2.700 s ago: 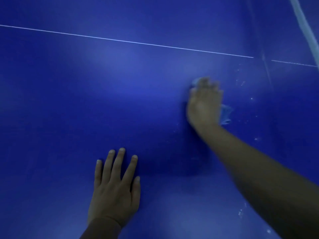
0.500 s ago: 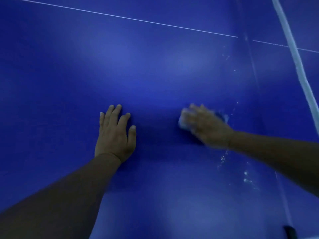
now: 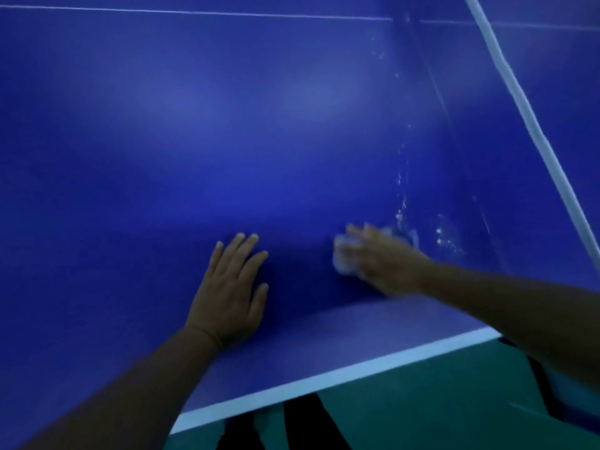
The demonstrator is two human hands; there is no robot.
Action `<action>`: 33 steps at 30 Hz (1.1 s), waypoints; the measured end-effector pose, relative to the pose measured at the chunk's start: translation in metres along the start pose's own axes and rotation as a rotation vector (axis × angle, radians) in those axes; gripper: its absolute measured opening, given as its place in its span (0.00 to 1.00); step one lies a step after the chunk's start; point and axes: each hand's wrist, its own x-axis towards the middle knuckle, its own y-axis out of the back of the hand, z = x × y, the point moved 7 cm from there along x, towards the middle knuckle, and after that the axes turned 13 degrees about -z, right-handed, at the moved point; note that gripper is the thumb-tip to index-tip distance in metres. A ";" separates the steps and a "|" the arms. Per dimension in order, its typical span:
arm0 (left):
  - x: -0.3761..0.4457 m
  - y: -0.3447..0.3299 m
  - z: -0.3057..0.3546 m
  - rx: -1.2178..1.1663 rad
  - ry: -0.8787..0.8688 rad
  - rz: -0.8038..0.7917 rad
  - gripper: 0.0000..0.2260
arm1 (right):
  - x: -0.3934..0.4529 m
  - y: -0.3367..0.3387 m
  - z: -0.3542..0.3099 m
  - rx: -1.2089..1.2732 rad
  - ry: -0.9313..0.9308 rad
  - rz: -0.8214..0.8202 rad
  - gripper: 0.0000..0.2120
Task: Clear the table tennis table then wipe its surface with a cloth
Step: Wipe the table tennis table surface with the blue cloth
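The blue table tennis table (image 3: 227, 141) fills most of the head view. My left hand (image 3: 230, 293) lies flat on it, fingers straight and spread, near the front edge. To its right my right hand (image 3: 380, 261), blurred by motion, presses a pale blue cloth (image 3: 344, 258) onto the surface; the cloth peeks out at the fingertips and behind the hand. Whitish specks and streaks (image 3: 402, 203) mark the table just beyond and right of the cloth.
The white edge line (image 3: 324, 378) runs along the near side, with green floor (image 3: 438, 401) and dark table legs below it. A thin centre line (image 3: 194, 13) crosses the top. The white net band (image 3: 532, 125) slants down the right.
My right hand with the cloth has swept from farther up the table back toward the near edge. The view has shifted back, so the table's edge and the floor now show.
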 end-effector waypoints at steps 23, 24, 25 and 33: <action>-0.013 -0.031 -0.002 0.058 -0.033 -0.159 0.26 | 0.006 -0.009 -0.097 0.447 -0.846 0.348 0.19; -0.014 -0.032 -0.002 0.050 -0.033 -0.156 0.26 | 0.006 -0.013 -0.124 0.444 -0.743 0.310 0.19; -0.013 -0.031 -0.003 0.039 -0.028 -0.152 0.26 | -0.005 -0.019 -0.142 0.454 -0.679 0.278 0.21; -0.015 -0.027 -0.002 0.006 -0.024 -0.134 0.27 | -0.056 -0.012 -0.073 0.520 -0.754 0.252 0.21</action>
